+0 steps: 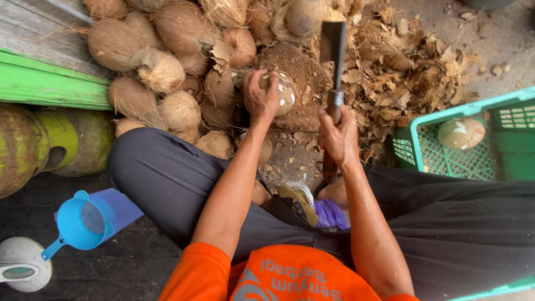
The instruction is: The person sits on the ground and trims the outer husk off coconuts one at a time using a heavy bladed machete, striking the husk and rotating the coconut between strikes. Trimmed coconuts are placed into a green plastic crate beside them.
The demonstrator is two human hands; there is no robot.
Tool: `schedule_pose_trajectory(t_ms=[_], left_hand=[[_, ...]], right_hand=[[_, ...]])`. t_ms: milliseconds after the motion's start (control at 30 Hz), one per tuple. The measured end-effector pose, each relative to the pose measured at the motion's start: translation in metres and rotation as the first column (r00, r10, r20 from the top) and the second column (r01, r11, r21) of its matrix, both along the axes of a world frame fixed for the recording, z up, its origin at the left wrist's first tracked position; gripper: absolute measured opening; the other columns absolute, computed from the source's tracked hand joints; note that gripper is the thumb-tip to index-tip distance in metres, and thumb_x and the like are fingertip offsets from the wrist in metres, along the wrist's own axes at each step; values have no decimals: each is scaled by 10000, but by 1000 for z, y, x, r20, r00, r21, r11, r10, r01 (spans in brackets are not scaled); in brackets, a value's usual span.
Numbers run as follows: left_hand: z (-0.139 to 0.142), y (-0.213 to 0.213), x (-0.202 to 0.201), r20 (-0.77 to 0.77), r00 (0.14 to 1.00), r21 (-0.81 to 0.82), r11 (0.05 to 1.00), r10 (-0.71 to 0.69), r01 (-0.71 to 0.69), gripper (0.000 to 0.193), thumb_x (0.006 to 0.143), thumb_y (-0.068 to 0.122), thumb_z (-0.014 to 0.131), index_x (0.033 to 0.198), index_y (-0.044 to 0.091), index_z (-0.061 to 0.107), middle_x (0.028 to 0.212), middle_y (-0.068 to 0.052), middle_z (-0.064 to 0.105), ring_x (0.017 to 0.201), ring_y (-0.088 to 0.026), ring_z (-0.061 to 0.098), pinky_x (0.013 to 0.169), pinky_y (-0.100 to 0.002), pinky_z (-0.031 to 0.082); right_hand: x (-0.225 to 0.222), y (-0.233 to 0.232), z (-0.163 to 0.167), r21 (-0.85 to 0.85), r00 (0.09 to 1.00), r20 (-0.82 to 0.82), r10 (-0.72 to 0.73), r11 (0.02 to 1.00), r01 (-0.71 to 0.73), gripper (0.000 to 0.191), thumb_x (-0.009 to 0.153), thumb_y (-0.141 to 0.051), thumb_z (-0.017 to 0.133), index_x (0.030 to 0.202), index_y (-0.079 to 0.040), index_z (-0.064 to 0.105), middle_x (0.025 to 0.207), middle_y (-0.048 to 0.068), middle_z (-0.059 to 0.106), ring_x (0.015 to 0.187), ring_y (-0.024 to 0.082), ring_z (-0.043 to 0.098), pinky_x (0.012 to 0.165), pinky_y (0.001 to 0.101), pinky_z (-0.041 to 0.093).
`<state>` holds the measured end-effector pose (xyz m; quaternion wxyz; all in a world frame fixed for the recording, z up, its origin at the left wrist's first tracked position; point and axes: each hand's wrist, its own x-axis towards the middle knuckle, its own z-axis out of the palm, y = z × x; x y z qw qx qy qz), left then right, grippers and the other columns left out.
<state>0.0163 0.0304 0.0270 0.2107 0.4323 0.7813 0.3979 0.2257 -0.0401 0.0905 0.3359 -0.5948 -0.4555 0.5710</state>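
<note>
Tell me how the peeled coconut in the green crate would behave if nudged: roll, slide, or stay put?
Probably rolls: the peeled coconut looks round and lies alone on the flat mesh floor of the green crate. The crate's walls would likely stop it. Its scraped shell looks hard and fairly smooth, so probably rigid, maybe a bit slippery to grip.

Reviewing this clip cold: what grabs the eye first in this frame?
At centre, the left hand steadies a partly peeled coconut on a husk-covered block, while the right hand grips a broad cleaver upright beside it. A heap of brown husked coconuts fills the upper left, and a green crate at right holds one peeled coconut.
</note>
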Motion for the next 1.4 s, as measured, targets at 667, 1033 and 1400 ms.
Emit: schedule_pose_trajectory(t_ms=[667,1033,1400], left_hand=[[-1,0,-6,123,991,-41,997,-60,65,408,971,483,513,1026,131,710,982,-72,696,790,-207,691,716,-387,586],[4,-3,-3,110,993,-40,998,-50,54,368,968,448,537,1029,117,687,1041,-86,675,922,-241,674,760,-419,582],[5,2,-7,13,998,-142,988,-60,62,352,1001,433,556,1006,107,686,961,-97,703,882,-261,682,764,-413,539]], right_hand=[[-45,-13,-7,-15,985,122,118,993,-118,300,1011,-222,644,737,-120,576,607,-3,592,430,80,475,369,273,437],[-44,-10,-10,-114,921,330,205,978,-176,439,1063,-340,672,708,-128,526,566,0,461,416,105,384,383,258,423],[-46,-10,0,-4,977,196,79,997,-80,451,999,-368,707,673,-126,511,550,-1,493,431,115,435,393,315,383]])
